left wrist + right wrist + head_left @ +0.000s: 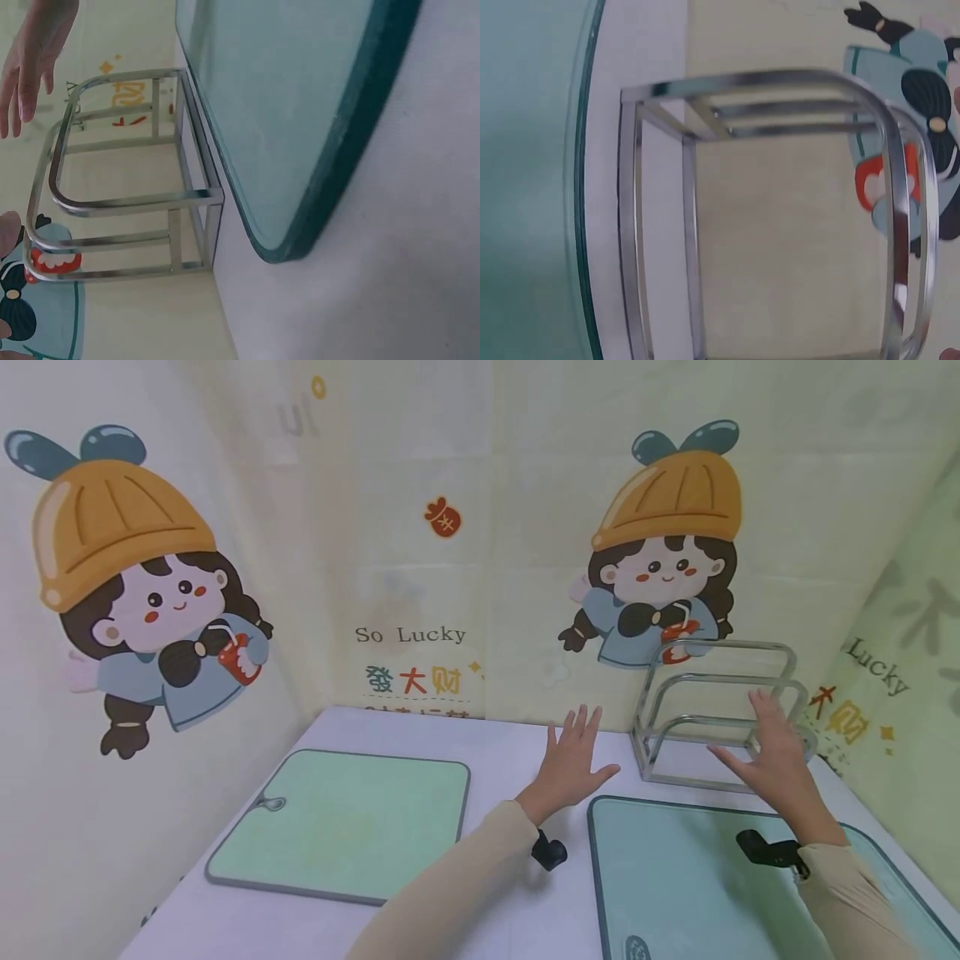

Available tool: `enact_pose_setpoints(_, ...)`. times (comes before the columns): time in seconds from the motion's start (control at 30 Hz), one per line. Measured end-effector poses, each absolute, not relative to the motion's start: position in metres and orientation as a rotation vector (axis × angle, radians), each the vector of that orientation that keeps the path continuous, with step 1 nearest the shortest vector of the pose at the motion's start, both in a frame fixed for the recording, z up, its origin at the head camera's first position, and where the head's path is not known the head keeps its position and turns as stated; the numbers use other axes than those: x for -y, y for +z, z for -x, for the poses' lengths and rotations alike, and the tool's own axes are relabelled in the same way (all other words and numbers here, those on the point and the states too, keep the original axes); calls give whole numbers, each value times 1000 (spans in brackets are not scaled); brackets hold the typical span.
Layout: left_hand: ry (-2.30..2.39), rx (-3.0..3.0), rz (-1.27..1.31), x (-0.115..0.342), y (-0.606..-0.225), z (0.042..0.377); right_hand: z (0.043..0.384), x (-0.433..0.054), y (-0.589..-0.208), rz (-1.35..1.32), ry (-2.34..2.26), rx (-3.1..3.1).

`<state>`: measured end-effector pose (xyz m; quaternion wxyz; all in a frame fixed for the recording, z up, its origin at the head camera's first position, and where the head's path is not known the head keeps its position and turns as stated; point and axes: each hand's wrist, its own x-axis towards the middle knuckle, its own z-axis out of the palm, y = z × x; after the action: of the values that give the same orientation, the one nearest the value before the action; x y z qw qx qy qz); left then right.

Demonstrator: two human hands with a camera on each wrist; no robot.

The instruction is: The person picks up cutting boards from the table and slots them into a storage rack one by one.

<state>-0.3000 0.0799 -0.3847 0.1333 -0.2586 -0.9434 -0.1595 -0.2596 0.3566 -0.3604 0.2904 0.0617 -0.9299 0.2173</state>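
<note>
My left hand (570, 764) is raised over the table between two cutting boards, fingers straight and spread, holding nothing. My right hand (776, 760) is held up the same way in front of a silver metal rack (697, 783); whether it touches the bars cannot be told. The rack has three upright loops, with nothing standing between them in view. Below my right hand lies a blue-green cutting board (675, 877) with a dark rim. A light green cutting board (345, 827) with a grey rim lies to the left. The left wrist view also shows the rack (135, 202) beside the blue-green board (277, 112).
The white table (517, 893) meets a cream wall cloth (525, 568) with printed cartoon figures and lettering. The rack stands at the back right, close to this cloth. Black wrist cameras (551, 852) sit below both hands.
</note>
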Motion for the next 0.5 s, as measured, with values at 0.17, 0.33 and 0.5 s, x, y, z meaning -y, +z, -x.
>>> enact_pose_setpoints(0.17, -566, 2736, 748, -90, -381, 303, 261, -375, -360, -55, 735, 2460)
enact_pose_setpoints(0.33, -656, 2735, 764, -101, -379, 307, 262, -395, -362, 39, 795, 2450)
enact_pose_setpoints(0.5, -800, 2741, 741, -111, -378, 313, 265, -410, -358, 155, 836, 2491)
